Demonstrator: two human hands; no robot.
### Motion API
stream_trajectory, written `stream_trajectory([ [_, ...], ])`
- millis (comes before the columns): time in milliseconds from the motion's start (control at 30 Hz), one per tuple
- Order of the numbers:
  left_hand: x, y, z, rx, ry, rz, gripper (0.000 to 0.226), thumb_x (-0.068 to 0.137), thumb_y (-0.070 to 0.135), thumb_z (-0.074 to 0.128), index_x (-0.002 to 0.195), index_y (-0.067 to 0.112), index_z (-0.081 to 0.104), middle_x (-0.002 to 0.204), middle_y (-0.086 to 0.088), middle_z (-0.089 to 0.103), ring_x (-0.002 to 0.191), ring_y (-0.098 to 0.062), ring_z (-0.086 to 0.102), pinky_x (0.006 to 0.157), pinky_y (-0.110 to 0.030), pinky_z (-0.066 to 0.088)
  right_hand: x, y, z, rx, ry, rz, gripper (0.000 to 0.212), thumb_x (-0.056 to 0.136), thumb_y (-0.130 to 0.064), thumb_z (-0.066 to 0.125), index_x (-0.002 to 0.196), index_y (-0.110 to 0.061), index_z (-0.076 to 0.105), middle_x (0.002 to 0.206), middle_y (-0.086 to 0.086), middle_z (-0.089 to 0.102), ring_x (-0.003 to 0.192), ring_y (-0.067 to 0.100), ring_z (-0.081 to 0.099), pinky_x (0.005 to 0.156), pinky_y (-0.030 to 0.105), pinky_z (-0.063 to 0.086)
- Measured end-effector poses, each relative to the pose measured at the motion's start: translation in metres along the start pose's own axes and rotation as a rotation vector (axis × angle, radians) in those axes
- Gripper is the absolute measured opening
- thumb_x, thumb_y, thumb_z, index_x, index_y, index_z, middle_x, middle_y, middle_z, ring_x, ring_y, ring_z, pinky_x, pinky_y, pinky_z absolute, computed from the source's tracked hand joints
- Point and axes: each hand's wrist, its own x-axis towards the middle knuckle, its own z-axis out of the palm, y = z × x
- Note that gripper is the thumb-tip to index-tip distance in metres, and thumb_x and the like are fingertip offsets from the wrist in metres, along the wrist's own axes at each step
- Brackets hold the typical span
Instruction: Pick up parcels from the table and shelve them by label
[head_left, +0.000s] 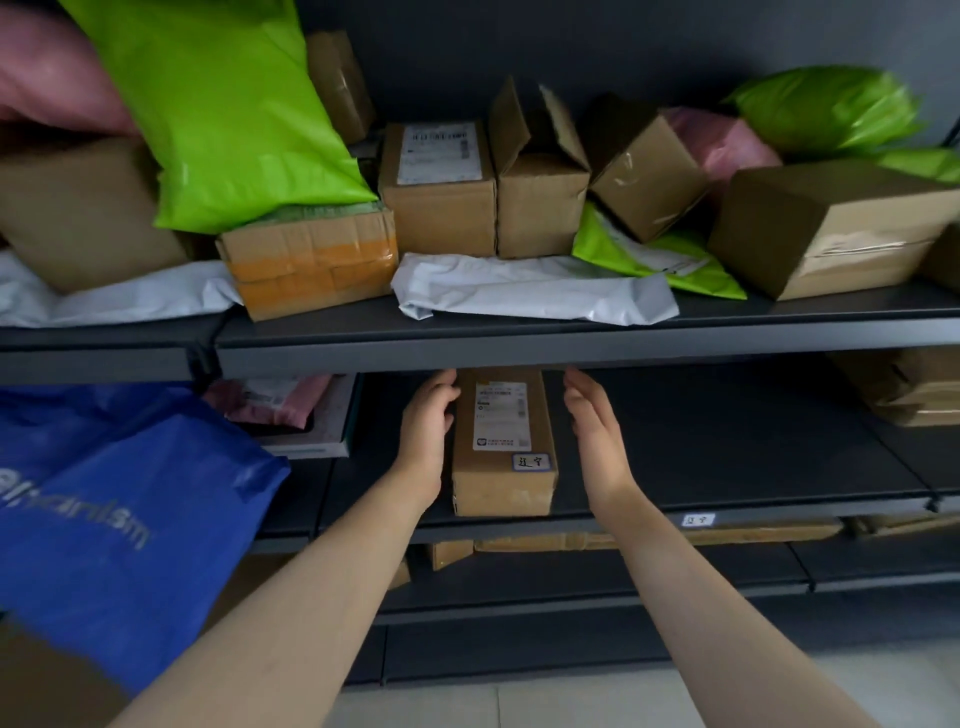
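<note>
A long brown cardboard parcel (503, 467) lies lengthwise on the dark middle shelf (727, 457), with a white shipping label and a small handwritten tag on top. My left hand (426, 421) is beside its left edge, fingertips touching or nearly touching the far corner. A small gap separates my right hand (597, 421) from the parcel's right side; its fingers are straight and apart. Neither hand grips the parcel. A matching tag (697, 519) is stuck on the shelf's front edge to the right.
The upper shelf (519, 343) is crowded with brown boxes, green, pink and white mailer bags. A blue bag (114, 519) hangs at the left. Pink mailers and a flat box (306, 415) lie left of the parcel. More boxes sit at the far right and on the lower shelf.
</note>
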Motion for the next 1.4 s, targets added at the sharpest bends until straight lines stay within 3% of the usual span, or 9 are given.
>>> stream_trajectory([
  [233, -0.097, 0.041, 0.016, 0.012, -0.096, 0.069, 0.033, 0.103, 0.022, 0.038, 0.112, 0.04, 0.065, 0.126, 0.013, 0.062, 0.132, -0.012, 0.048, 0.107, -0.03, 0.035, -0.071, -0.059, -0.016, -0.047, 0.02, -0.072, 0.027, 0.107, -0.021, 0.043, 0.128, -0.028, 0.059, 0.112, -0.028, 0.058, 0.083, -0.037, 0.052, 0.064, -0.011, 0.036],
  [333, -0.146, 0.067, 0.034, 0.014, -0.103, 0.138, 0.033, 0.103, 0.028, 0.035, 0.118, 0.037, 0.063, 0.14, 0.007, 0.059, 0.136, -0.014, 0.048, 0.114, -0.034, 0.033, -0.109, -0.091, -0.032, -0.057, 0.022, -0.111, 0.029, 0.107, -0.023, 0.043, 0.128, -0.03, 0.061, 0.114, -0.03, 0.057, 0.086, -0.038, 0.049, 0.065, -0.013, 0.033],
  [433, -0.202, 0.106, 0.06, -0.007, -0.131, 0.272, 0.033, 0.102, 0.034, 0.036, 0.123, 0.038, 0.06, 0.145, 0.008, 0.057, 0.135, -0.01, 0.049, 0.117, -0.036, 0.031, -0.15, -0.14, -0.053, -0.063, 0.023, -0.209, 0.031, 0.107, -0.025, 0.043, 0.132, -0.029, 0.062, 0.12, -0.028, 0.059, 0.097, -0.034, 0.05, 0.078, -0.005, 0.038],
  [600, -0.299, 0.171, 0.114, -0.041, -0.271, 0.51, 0.037, 0.098, 0.037, 0.035, 0.122, 0.042, 0.062, 0.144, 0.015, 0.058, 0.133, 0.0, 0.051, 0.112, -0.026, 0.037, -0.219, -0.241, -0.098, -0.011, 0.014, -0.512, 0.04, 0.101, -0.037, 0.042, 0.136, -0.029, 0.06, 0.124, -0.033, 0.064, 0.125, -0.012, 0.053, 0.099, 0.003, 0.04],
  [800, -0.382, 0.225, 0.188, -0.101, -0.395, 0.645, 0.04, 0.101, 0.031, 0.032, 0.133, 0.028, 0.056, 0.145, 0.005, 0.056, 0.137, -0.009, 0.048, 0.119, -0.036, 0.032, -0.283, -0.336, -0.158, 0.01, 0.037, -0.691, 0.033, 0.103, -0.032, 0.04, 0.127, -0.037, 0.063, 0.127, -0.032, 0.064, 0.128, -0.006, 0.054, 0.102, 0.01, 0.041],
  [967, -0.413, 0.25, 0.245, -0.143, -0.483, 0.687, 0.044, 0.097, 0.036, 0.03, 0.131, 0.027, 0.057, 0.149, 0.002, 0.054, 0.139, -0.01, 0.047, 0.118, -0.035, 0.032, -0.307, -0.376, -0.213, -0.013, 0.125, -0.754, 0.037, 0.099, -0.042, 0.039, 0.13, -0.041, 0.058, 0.127, -0.035, 0.061, 0.131, -0.004, 0.051, 0.102, 0.011, 0.037],
  [1133, -0.414, 0.255, 0.311, -0.175, -0.622, 0.69, 0.05, 0.103, 0.029, 0.024, 0.144, 0.014, 0.048, 0.152, -0.003, 0.051, 0.141, -0.014, 0.045, 0.121, -0.041, 0.029, -0.313, -0.391, -0.269, -0.022, 0.246, -0.797, 0.05, 0.092, -0.053, 0.041, 0.135, -0.035, 0.058, 0.138, -0.023, 0.06, 0.133, -0.001, 0.051, 0.105, 0.015, 0.038],
  [1300, -0.398, 0.25, 0.399, -0.238, -0.809, 0.654, 0.05, 0.092, 0.038, 0.029, 0.133, 0.027, 0.054, 0.145, 0.006, 0.057, 0.135, -0.006, 0.051, 0.119, -0.036, 0.032, -0.297, -0.415, -0.329, -0.079, 0.391, -0.846, 0.053, 0.09, -0.052, 0.043, 0.135, -0.033, 0.061, 0.137, -0.023, 0.062, 0.132, -0.003, 0.052, 0.108, 0.021, 0.037],
  [1400, -0.384, 0.25, 0.449, -0.302, -0.924, 0.665, 0.053, 0.093, 0.038, 0.031, 0.138, 0.023, 0.054, 0.145, 0.008, 0.059, 0.133, -0.005, 0.053, 0.116, -0.033, 0.036, -0.288, -0.427, -0.368, -0.132, 0.475, -0.877, 0.044, 0.09, -0.052, 0.045, 0.127, -0.04, 0.063, 0.13, -0.03, 0.065, 0.131, -0.002, 0.053, 0.109, 0.023, 0.038],
])
